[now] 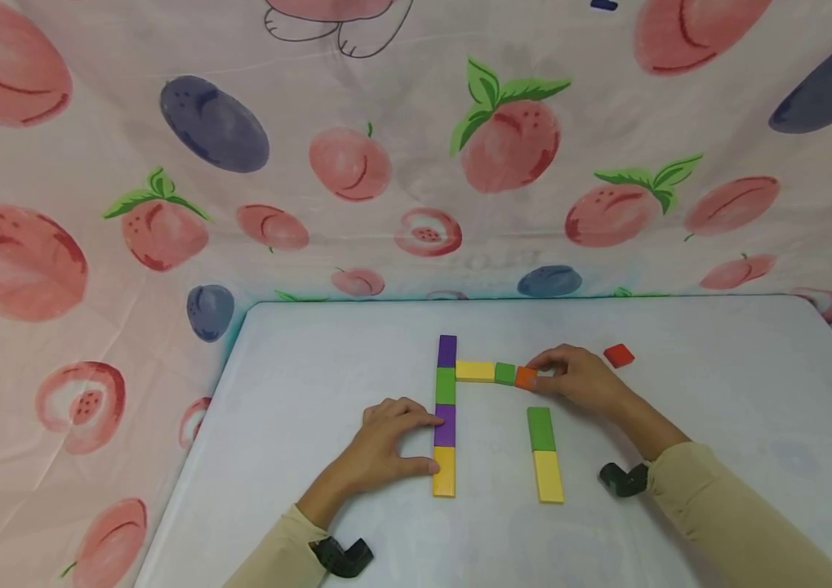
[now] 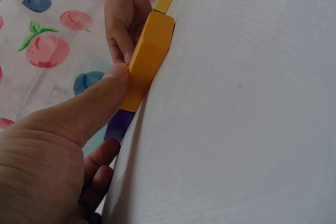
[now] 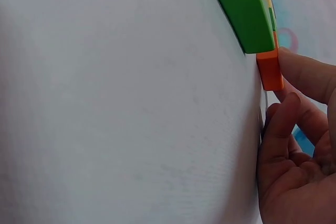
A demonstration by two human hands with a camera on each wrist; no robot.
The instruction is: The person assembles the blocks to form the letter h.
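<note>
A column of flat blocks lies on the white table: purple (image 1: pixel 447 351), green (image 1: pixel 445 385), purple (image 1: pixel 448 429) and orange-yellow (image 1: pixel 444 483) at the near end. My left hand (image 1: pixel 386 445) touches its left side, index fingertip on the nearer purple block, thumb (image 2: pixel 113 80) against the orange-yellow one. From the column's upper part a row runs right: a yellow block (image 1: pixel 475 371), a small green one (image 1: pixel 504 374) and a small orange one (image 1: pixel 524 377). With thumb and index finger my right hand (image 1: pixel 580 380) pinches the orange block (image 3: pixel 270 69) at the row's end.
Below the row, a green block (image 1: pixel 541 429) and a yellow block (image 1: pixel 549 477) lie end to end. A small red block (image 1: pixel 618 355) sits beyond the right hand. Fruit-patterned cloth (image 1: pixel 386 229) hangs behind the white table (image 1: pixel 298 351). Dark devices (image 1: pixel 342 557) are on both wrists.
</note>
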